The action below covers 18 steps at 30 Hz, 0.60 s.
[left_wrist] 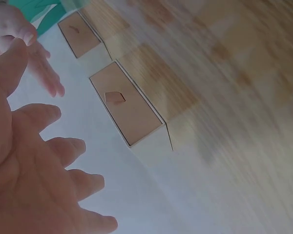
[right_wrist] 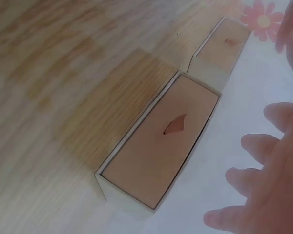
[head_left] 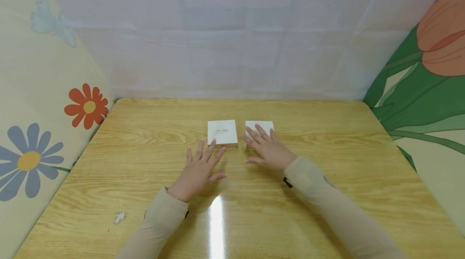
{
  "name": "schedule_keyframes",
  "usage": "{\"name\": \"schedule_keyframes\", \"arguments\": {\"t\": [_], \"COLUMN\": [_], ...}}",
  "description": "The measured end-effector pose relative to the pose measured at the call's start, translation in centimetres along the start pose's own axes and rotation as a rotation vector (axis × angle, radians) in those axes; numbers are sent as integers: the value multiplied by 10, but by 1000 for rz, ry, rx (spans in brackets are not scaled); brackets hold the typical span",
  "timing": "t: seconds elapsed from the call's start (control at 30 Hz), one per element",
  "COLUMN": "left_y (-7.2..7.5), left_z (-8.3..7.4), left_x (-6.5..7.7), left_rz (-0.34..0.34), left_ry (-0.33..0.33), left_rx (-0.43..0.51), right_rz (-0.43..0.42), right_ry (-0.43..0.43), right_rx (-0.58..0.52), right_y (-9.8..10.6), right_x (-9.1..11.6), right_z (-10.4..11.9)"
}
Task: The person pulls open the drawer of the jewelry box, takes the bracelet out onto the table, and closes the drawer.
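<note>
Two flat white boxes lie side by side on the table, with a small gap between them. The left box [head_left: 221, 129] carries small gold print on top, and in the left wrist view its brown front [left_wrist: 132, 114] has a small tab or notch. My left hand [head_left: 196, 175] hovers at its near edge, fingers spread and relaxed; whether a fingertip touches is unclear. My right hand [head_left: 270, 152] reaches over the right box [head_left: 266, 124], hiding much of its top. Its fingers are spread too, gripping nothing. A similar notch marks that box's brown front [right_wrist: 151, 151].
The wood-grain table [head_left: 319, 130] meets a pale cloth backdrop [head_left: 232, 49] at the back. Flower-printed panels stand at the left [head_left: 29, 89] and right [head_left: 436, 101]. A small white patch [head_left: 120, 217] shows at the table's near left, and light reflects near the front middle.
</note>
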<state>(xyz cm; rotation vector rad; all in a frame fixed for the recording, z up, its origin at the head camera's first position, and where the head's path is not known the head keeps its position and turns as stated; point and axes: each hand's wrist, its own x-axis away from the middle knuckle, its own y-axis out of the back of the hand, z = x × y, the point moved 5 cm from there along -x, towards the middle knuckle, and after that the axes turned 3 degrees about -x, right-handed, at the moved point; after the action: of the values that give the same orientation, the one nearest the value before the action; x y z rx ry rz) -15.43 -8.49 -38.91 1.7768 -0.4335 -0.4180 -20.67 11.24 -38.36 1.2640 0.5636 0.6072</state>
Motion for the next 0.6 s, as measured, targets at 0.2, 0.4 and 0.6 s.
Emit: {"name": "schedule_keyframes", "arguments": {"t": [0.2,0.4,0.6], "left_y": [-1,-2,-1], "left_z": [4,11,22], "left_x": [-3,-10,-21], "left_rz": [11,8,-50], "left_ry": [14,13,-46], "left_rx": [6,52,77], "right_rz": [-4,-10,-31], "right_ry": [5,-1,-8], "right_rx": [-16,-22,-77], "right_y": [-2,-3,0], "right_x": [-3,-3,-3], "right_z": [1,4,12]}}
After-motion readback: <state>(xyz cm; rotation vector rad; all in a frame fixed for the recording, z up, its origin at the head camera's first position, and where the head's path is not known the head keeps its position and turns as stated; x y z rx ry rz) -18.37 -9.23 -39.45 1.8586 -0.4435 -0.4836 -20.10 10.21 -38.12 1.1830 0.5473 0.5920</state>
